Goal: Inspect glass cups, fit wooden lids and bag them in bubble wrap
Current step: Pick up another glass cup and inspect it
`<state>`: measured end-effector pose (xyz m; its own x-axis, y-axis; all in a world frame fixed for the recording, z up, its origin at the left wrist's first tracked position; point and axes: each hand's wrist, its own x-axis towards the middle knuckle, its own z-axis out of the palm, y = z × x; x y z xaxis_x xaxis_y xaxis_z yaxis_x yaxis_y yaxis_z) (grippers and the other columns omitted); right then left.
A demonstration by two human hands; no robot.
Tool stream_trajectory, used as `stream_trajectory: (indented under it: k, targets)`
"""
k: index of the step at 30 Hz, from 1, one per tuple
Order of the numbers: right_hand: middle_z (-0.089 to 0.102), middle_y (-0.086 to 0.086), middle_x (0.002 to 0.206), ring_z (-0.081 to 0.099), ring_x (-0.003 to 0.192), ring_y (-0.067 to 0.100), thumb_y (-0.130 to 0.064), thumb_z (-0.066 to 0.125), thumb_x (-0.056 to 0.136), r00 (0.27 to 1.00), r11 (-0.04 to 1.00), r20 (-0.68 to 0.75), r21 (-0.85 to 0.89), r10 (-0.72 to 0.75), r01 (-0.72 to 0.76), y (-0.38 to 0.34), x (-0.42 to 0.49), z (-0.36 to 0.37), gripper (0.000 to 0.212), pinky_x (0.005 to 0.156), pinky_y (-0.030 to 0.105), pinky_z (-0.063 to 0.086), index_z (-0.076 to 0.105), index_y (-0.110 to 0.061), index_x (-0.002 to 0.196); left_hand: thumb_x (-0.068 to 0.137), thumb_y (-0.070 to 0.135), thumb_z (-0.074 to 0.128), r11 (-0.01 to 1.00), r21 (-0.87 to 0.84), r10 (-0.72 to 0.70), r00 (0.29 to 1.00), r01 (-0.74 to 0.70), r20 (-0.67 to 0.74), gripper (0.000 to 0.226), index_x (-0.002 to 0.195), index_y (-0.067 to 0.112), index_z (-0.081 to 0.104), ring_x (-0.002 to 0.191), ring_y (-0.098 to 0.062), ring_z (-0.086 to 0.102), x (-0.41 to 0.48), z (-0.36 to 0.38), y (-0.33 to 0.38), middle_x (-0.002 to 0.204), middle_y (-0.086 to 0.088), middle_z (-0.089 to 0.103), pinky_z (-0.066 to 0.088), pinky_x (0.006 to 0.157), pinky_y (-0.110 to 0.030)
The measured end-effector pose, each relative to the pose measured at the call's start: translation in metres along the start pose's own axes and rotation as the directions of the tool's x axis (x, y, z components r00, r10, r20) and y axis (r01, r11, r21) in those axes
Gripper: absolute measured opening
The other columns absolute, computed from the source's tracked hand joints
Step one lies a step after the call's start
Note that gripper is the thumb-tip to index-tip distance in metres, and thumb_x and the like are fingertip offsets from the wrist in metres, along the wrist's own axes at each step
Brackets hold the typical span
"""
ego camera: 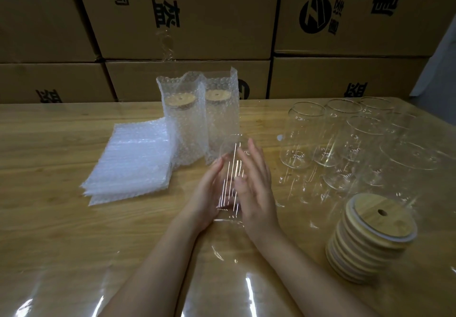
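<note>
Glass cup [230, 161], one, is pressed between left grip [209, 193] and right grip [256, 191], fingers straight; two bagged cups [183, 124] are stood behind.

Glass cup [230, 178] blurred to light streaks, outline unclear, forearms [153, 267] cut by bottom edge, cardboard boxes [187, 16] cropped above.

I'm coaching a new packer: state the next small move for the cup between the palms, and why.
Probably take the top lid from the lid stack with the right hand: the glass cup between it and the left hand is lidless, unlike the bagged cups.
</note>
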<state>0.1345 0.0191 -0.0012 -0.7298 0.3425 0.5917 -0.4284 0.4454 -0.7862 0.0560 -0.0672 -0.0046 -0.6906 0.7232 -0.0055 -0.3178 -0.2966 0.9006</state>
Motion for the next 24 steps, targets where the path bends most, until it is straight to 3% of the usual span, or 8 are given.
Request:
stream_trajectory:
  k: [2, 4, 6, 7, 11, 15, 19, 24]
  targets:
    - [0.019, -0.018, 0.157, 0.022, 0.141, -0.004, -0.044, 0.042, 0.09, 0.998, 0.987, -0.029, 0.153, 0.06, -0.055, 0.001, 0.001, -0.001, 0.049, 0.106, 0.022, 0.037, 0.039, -0.038, 0.138, 0.08, 0.062, 0.047, 0.999, 0.027, -0.04, 0.999, 0.04, 0.008, 0.055, 0.129, 0.036, 0.05, 0.084, -0.019, 0.072, -0.002, 0.001, 0.002, 0.111, -0.006, 0.07, 0.058, 0.062, -0.031]
    - [0.016, -0.018, 0.158, 0.036, 0.131, -0.007, -0.046, 0.049, 0.085, 0.984, 0.931, -0.025, 0.33, 0.175, -0.157, 0.0, 0.002, -0.002, 0.051, 0.084, 0.028, 0.054, 0.04, -0.052, 0.135, 0.083, 0.063, 0.043, 0.997, 0.022, -0.071, 0.997, 0.07, 0.014, 0.067, 0.14, 0.029, 0.04, 0.072, -0.021, 0.07, -0.002, 0.002, 0.003, 0.104, -0.012, 0.066, 0.058, 0.058, -0.034]
    - [0.026, -0.014, 0.155, 0.051, 0.12, 0.011, -0.05, 0.058, 0.077, 0.945, 0.802, 0.043, 0.517, 0.324, -0.299, 0.001, 0.005, -0.004, 0.054, 0.063, 0.025, 0.055, 0.041, -0.063, 0.127, 0.083, 0.063, 0.04, 0.993, 0.05, -0.108, 0.994, 0.106, 0.034, 0.073, 0.145, 0.024, 0.034, 0.067, -0.024, 0.066, -0.002, 0.003, 0.001, 0.099, -0.016, 0.062, 0.055, 0.059, -0.035]
    - [0.036, -0.018, 0.148, 0.057, 0.116, 0.019, -0.051, 0.061, 0.074, 0.923, 0.737, 0.071, 0.58, 0.378, -0.347, 0.005, 0.007, -0.006, 0.056, 0.062, 0.027, 0.056, 0.042, -0.065, 0.124, 0.082, 0.063, 0.038, 0.99, 0.063, -0.129, 0.991, 0.127, 0.038, 0.074, 0.145, 0.023, 0.033, 0.066, -0.026, 0.065, -0.002, 0.003, 0.001, 0.097, -0.018, 0.061, 0.055, 0.057, -0.035]
    - [0.062, -0.018, 0.117, 0.067, 0.104, 0.015, -0.057, 0.069, 0.066, 0.88, 0.706, -0.004, 0.598, 0.475, -0.379, 0.015, 0.011, -0.008, 0.054, 0.082, 0.046, 0.057, 0.054, -0.049, 0.117, 0.083, 0.071, 0.039, 0.972, -0.011, -0.231, 0.968, 0.234, 0.097, 0.078, 0.142, 0.018, 0.038, 0.066, -0.032, 0.066, -0.004, -0.001, 0.004, 0.105, -0.021, 0.065, 0.055, 0.054, -0.036]
    - [0.063, -0.005, 0.111, 0.068, 0.087, 0.005, -0.055, 0.073, 0.072, 0.86, 0.763, -0.116, 0.532, 0.496, -0.368, 0.016, 0.012, -0.009, 0.046, 0.066, 0.023, 0.056, 0.055, -0.03, 0.106, 0.077, 0.077, 0.036, 0.956, -0.152, -0.236, 0.965, 0.253, 0.118, 0.087, 0.143, 0.021, 0.039, 0.09, -0.043, 0.068, -0.006, -0.015, 0.009, 0.129, -0.025, 0.058, 0.059, 0.069, -0.044]
    - [0.058, 0.007, 0.123, 0.062, 0.11, 0.015, -0.041, 0.064, 0.077, 0.861, 0.833, -0.211, 0.438, 0.462, -0.339, 0.017, 0.011, -0.009, 0.034, 0.083, 0.013, 0.049, 0.049, -0.024, 0.102, 0.075, 0.064, 0.052, 0.937, -0.337, -0.14, 0.983, 0.095, -0.114, 0.08, 0.134, 0.01, 0.05, 0.105, -0.052, 0.061, -0.005, -0.024, 0.015, 0.125, -0.018, 0.063, 0.054, 0.077, -0.061]
    - [0.06, 0.006, 0.117, 0.06, 0.11, 0.02, -0.028, 0.051, 0.096, 0.844, 0.845, -0.242, 0.39, 0.478, -0.367, 0.032, 0.009, -0.004, 0.005, 0.095, 0.029, 0.046, 0.048, -0.026, 0.098, 0.073, 0.05, 0.058, 0.922, -0.362, -0.007, 0.93, -0.136, -0.366, 0.056, 0.114, 0.012, 0.054, 0.105, -0.04, 0.065, 0.0, -0.024, 0.019, 0.121, -0.015, 0.059, 0.055, 0.079, -0.057]
